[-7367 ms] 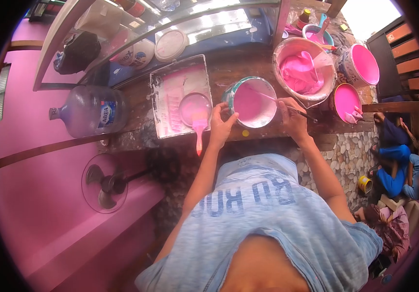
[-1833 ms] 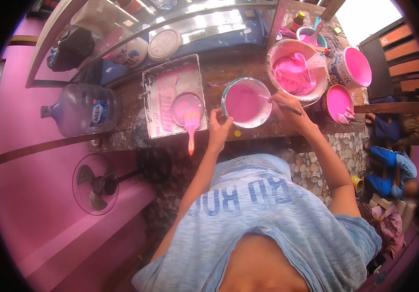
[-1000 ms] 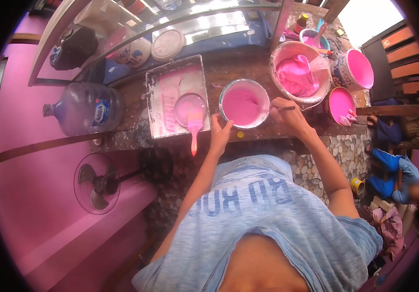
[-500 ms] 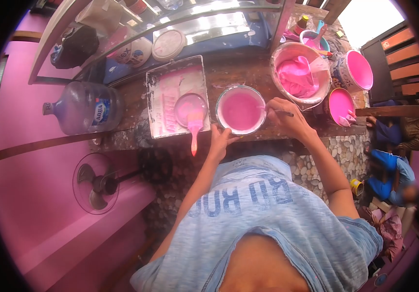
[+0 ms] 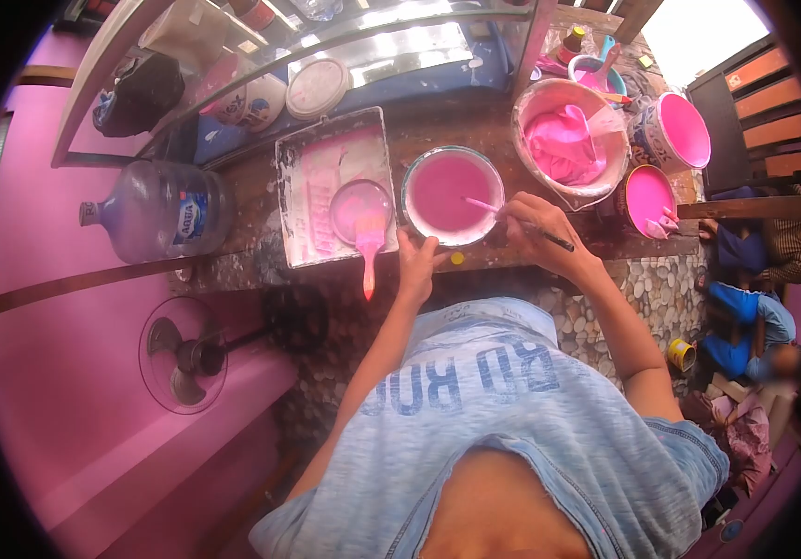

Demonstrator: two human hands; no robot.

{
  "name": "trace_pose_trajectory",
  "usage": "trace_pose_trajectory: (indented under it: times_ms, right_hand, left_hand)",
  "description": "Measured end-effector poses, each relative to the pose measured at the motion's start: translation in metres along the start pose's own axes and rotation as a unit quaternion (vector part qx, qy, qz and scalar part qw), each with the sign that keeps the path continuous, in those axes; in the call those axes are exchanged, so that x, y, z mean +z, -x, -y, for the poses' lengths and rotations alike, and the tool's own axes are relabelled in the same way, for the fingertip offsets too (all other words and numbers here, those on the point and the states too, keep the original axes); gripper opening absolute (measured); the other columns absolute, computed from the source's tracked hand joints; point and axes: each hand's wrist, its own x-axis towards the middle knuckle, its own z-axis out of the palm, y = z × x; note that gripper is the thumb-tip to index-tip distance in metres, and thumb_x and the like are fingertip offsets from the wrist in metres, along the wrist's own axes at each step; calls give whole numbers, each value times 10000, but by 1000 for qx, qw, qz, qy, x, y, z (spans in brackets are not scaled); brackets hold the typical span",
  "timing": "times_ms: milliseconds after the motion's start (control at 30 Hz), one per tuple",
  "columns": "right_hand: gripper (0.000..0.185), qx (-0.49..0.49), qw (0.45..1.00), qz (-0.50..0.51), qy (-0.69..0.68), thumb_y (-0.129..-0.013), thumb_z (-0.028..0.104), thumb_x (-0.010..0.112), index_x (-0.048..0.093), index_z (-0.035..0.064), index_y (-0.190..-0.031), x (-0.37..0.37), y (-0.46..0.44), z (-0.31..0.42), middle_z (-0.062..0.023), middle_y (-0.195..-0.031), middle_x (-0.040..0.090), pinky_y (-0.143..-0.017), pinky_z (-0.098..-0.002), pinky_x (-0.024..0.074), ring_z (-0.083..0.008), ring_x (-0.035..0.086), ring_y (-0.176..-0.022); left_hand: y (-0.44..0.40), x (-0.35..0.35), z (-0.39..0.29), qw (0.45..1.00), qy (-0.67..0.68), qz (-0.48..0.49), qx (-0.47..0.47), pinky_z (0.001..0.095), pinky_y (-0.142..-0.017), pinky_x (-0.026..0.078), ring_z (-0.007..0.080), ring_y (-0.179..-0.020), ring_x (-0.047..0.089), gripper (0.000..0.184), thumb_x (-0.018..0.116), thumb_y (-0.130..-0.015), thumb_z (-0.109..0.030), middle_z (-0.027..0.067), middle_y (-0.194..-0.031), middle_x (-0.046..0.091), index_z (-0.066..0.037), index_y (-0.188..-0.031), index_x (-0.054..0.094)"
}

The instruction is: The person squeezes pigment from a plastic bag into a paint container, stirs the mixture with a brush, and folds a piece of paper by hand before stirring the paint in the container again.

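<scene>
A round white bowl [image 5: 428,225] of pink paint [image 5: 447,186] stands on the wooden workbench in front of me. My left hand [image 5: 417,265] is at its near left rim, thumb and fingers closed on the edge. My right hand [image 5: 542,230] pinches a slim stick-like tool [image 5: 484,205], pink toward the front and dark at the rear. Its tip is over or in the paint; I cannot tell whether it is a brush. Beside the bowl, a paint tray [image 5: 296,210] holds a round lid [image 5: 361,200] and a flat paintbrush [image 5: 369,265] with a pink handle.
Right of the bowl are a bucket [image 5: 523,149] with pink cloth-like material, a paint can [image 5: 654,200] and another tub [image 5: 685,132]. A water jug [image 5: 163,210] lies at left. A glass cabinet runs behind. Below left is a fan [image 5: 186,354]; people sit at right [image 5: 754,317].
The bowl has shifted slightly away from me, or tilted. My right hand has moved a little, and more of the stick-like tool now shows above the paint. A yellow spot shows at the bench edge.
</scene>
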Motion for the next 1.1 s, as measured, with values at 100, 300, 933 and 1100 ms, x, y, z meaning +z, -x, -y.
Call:
trace_pose_trajectory:
  times_ms: [100,300,933,1100]
  right_hand:
    - [168,-9,1000,-8,-10,-828,-6,571,628,0,-986,-1,-4,8,-143,-857,597,-673,-391,509,-303,627,-760]
    - [198,11,1000,-22,-17,-817,-7,605,648,14,-1010,-3,0,11,-133,-880,610,-677,-375,518,-288,633,-759]
    - [192,-32,996,-70,44,-754,10,646,689,46,-937,-10,5,7,-79,-822,621,-708,-365,492,-252,612,-748]
    - [172,-33,997,-58,36,-747,14,646,693,49,-908,-12,6,5,-76,-820,624,-708,-361,486,-251,614,-740]
  left_hand:
    - [-11,0,2,1000,10,-3,11,430,-863,585,266,-1161,516,448,552,-910,-51,151,-1307,385,-40,-1266,281]
    - [-9,-9,-2,999,-11,-24,44,444,-855,590,264,-1110,574,431,532,-917,-39,153,-1274,420,-56,-1259,270]
    - [0,1,-6,997,-76,-30,7,448,-869,561,245,-1150,539,489,550,-908,-58,122,-1287,429,-100,-1309,273]
    - [-13,-11,4,999,-17,-17,24,383,-817,575,225,-1142,506,468,570,-889,-33,112,-1299,386,-69,-1273,305]
